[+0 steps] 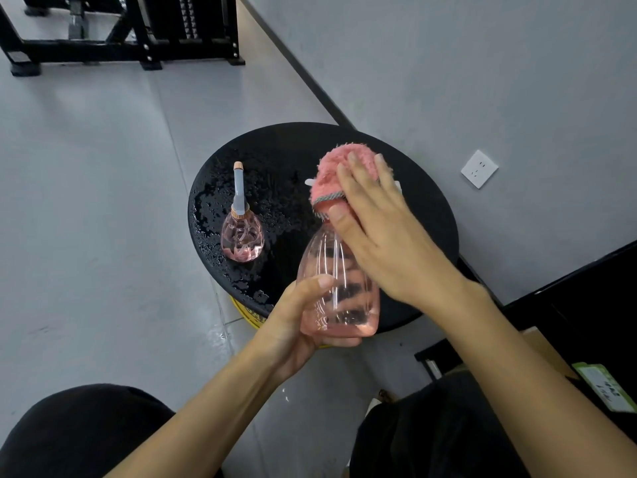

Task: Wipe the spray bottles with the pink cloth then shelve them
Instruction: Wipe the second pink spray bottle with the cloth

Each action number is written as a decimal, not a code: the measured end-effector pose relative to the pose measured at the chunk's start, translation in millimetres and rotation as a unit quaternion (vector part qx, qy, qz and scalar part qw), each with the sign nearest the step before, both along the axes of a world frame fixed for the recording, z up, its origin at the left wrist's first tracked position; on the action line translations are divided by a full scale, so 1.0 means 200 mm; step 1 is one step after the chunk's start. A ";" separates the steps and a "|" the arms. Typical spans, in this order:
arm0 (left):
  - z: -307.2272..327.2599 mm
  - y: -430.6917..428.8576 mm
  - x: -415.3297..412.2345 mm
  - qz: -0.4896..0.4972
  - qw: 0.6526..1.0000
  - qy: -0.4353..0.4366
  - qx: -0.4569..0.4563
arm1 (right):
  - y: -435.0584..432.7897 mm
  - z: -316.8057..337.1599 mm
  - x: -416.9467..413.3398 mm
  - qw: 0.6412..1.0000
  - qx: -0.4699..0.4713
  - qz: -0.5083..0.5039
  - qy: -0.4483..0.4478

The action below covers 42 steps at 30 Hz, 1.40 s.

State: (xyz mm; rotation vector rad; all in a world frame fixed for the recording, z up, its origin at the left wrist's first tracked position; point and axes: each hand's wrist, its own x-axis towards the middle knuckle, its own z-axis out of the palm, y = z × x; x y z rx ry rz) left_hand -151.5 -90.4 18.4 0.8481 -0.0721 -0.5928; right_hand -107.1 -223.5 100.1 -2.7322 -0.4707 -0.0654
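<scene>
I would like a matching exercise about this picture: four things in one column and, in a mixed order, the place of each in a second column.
Things:
1. large spray bottle
2. small spray bottle
3. pink cloth
4. white socket

Places:
A. on the grey wall
B. standing on the wet black table
C. held near its base by the left hand
D. under the right hand, over the large bottle's top

Pairs: 1-C, 2-B, 3-D, 4-A

wet round black table (424,208); white wall socket (479,169); black frame (103,46)
</scene>
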 end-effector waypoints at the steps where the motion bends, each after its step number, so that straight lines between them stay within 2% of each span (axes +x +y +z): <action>1: 0.00 0.00 0.00 0.000 1.000 0.002 -0.006 | 0.02 -0.01 -0.02 1.000 0.004 0.014 0.000; 5: 0.01 0.01 -0.01 0.001 1.000 -0.007 -0.001 | 0.04 -0.03 -0.06 0.999 0.015 0.040 -0.004; 12: 0.03 0.00 -0.01 -0.013 1.000 -0.021 0.011 | -0.01 0.03 0.05 0.991 0.088 -0.074 0.064; 15: 0.02 0.01 -0.01 -0.013 1.000 -0.020 0.006 | -0.01 0.03 0.04 0.987 0.122 -0.079 0.070; 23: 0.01 0.02 -0.02 -0.022 1.000 -0.013 0.012 | 0.00 -0.01 -0.09 0.998 0.059 0.017 0.028; 26: 0.02 0.00 -0.03 -0.026 0.999 -0.016 0.012 | -0.04 0.01 -0.01 0.999 0.043 0.008 0.014; 29: 0.01 -0.01 -0.03 -0.031 0.999 -0.013 0.007 | -0.03 0.02 0.06 0.997 0.064 -0.023 0.027; 36: 0.00 0.00 -0.03 -0.028 1.000 0.004 0.004 | -0.01 -0.01 -0.08 0.996 0.070 0.038 0.031; 42: 0.02 -0.01 -0.04 -0.025 1.000 0.002 -0.005 | -0.04 0.02 -0.02 0.998 0.034 0.037 0.042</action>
